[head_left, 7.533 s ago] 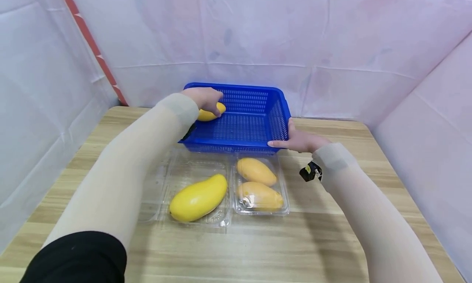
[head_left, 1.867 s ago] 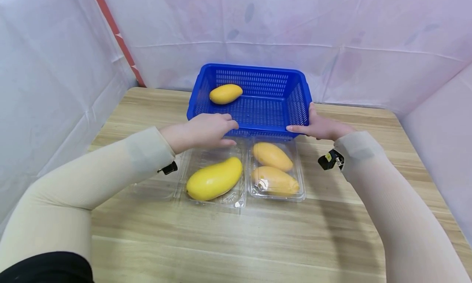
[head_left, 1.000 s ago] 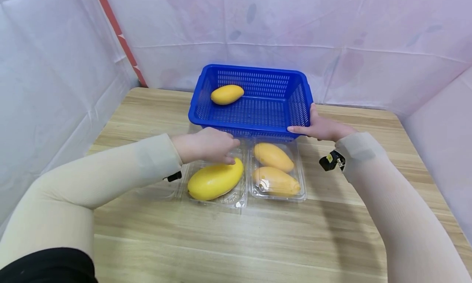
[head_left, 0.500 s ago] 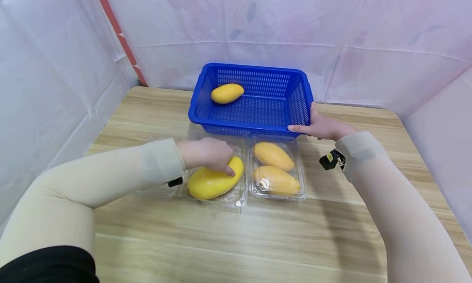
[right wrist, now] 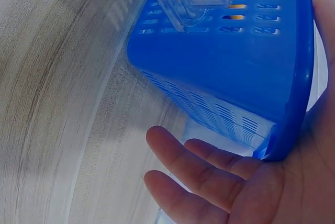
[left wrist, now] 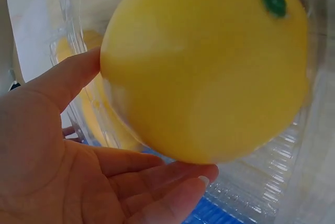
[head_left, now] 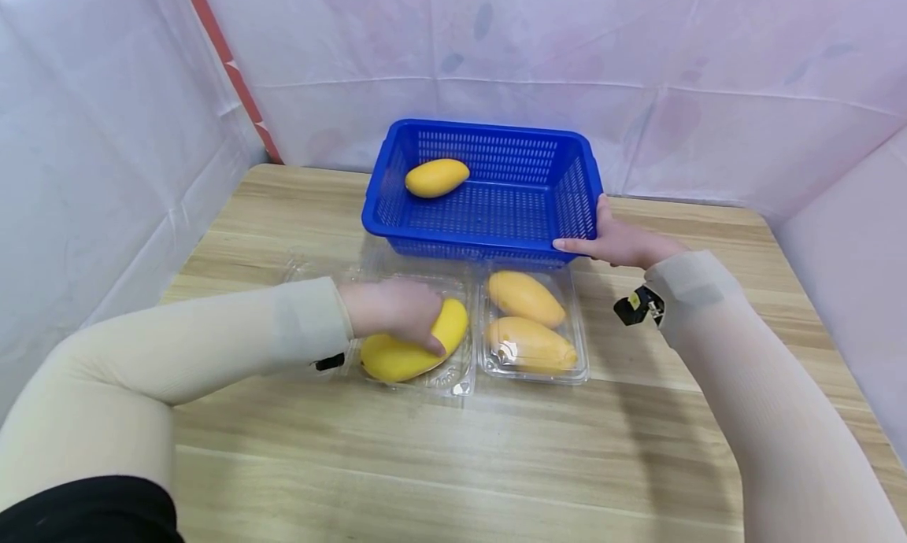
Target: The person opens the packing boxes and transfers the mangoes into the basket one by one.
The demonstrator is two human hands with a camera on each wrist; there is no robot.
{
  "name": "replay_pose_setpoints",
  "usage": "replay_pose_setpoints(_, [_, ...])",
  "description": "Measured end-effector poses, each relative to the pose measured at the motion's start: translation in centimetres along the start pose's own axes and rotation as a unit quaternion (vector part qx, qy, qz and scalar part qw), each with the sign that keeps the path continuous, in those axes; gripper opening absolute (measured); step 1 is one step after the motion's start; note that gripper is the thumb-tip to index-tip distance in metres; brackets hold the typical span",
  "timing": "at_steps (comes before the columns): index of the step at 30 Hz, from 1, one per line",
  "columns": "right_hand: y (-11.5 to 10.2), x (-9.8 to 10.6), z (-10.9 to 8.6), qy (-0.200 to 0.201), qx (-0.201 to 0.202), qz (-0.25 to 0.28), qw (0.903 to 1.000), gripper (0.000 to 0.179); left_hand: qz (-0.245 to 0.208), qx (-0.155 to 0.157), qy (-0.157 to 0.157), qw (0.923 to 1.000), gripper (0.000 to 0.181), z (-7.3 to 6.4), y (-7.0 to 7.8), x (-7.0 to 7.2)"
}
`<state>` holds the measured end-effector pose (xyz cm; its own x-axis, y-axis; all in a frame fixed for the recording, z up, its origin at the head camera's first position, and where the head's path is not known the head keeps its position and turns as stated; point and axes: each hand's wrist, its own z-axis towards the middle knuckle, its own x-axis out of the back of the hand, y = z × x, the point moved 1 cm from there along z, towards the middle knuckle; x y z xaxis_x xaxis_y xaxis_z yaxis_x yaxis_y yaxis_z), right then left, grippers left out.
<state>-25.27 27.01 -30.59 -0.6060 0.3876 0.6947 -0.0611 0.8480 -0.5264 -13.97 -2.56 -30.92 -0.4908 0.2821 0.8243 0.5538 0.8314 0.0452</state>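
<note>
A large yellow mango (head_left: 453, 326) lies in an open clear plastic container (head_left: 464, 382). My left hand (head_left: 397, 311) grips it from above, with the thumb (left wrist: 73, 80) on one side and fingers (left wrist: 180, 179) curled against another. A green stem spot shows on the mango (left wrist: 204, 67) in the left wrist view. My right hand (head_left: 623, 240) rests at the near right corner of the blue basket (head_left: 482, 242), thumb along the front rim. In the right wrist view, other fingers (right wrist: 193, 177) of this hand extend loosely outside the basket wall.
A smaller mango (head_left: 437, 179) lies at the basket's left. Right of the open container, a clear box (head_left: 577, 362) holds two orange-yellow mangoes (head_left: 527, 299). A clear lid (head_left: 305, 267) spreads left under my left forearm. White cloth walls (head_left: 538, 39) enclose the wooden table (head_left: 453, 464).
My left hand has left the smaller mango in the basket, come forward over the open container, and lowered onto the large mango, gripping it. My right hand stays at the basket corner.
</note>
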Motion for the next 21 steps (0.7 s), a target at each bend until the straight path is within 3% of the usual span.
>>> replay_pose_setpoints(6, [0.06, -0.06, -0.02, 0.0, -0.003, 0.0, 1.0, 0.119, -0.016, 0.0, 0.009, 0.9998, 0.081, -0.32, 0.24, -0.66])
replay_pose_setpoints(16, [0.05, -0.02, 0.01, -0.003, -0.002, 0.008, 1.0, 0.118, -0.009, 0.026, -0.014, 0.9995, 0.088, -0.59, 0.63, -0.87])
replay_pose_setpoints(21, [-0.07, -0.03, 0.13, -0.003, 0.003, 0.01, 0.9999, 0.118, -0.004, 0.035, -0.025, 0.9991, 0.099, -0.51, 0.58, -1.05])
